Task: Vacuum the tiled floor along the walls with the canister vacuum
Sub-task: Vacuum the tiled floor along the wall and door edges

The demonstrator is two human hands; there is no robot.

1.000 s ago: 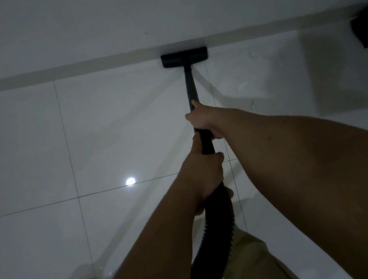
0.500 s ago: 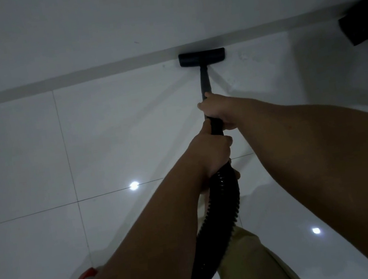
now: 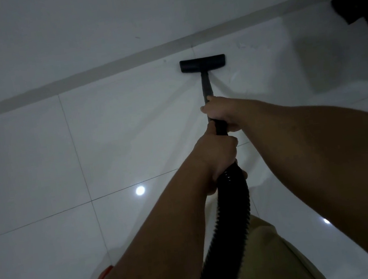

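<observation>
Your right hand (image 3: 221, 116) is wrapped around the rigid black vacuum tube (image 3: 206, 86) ahead of your left hand (image 3: 218, 155), which is closed where the ribbed black flexible hose (image 3: 231, 206) joins; this stacked two-handed grip probably lets the front hand steer while the rear one pushes. The flat black floor nozzle (image 3: 202, 64) lies on the glossy white tiled floor (image 3: 39, 159), near but apart from the grey skirting strip (image 3: 98, 72). The red-orange canister edge (image 3: 103, 276) sits low left beside you, presumably for hose slack.
</observation>
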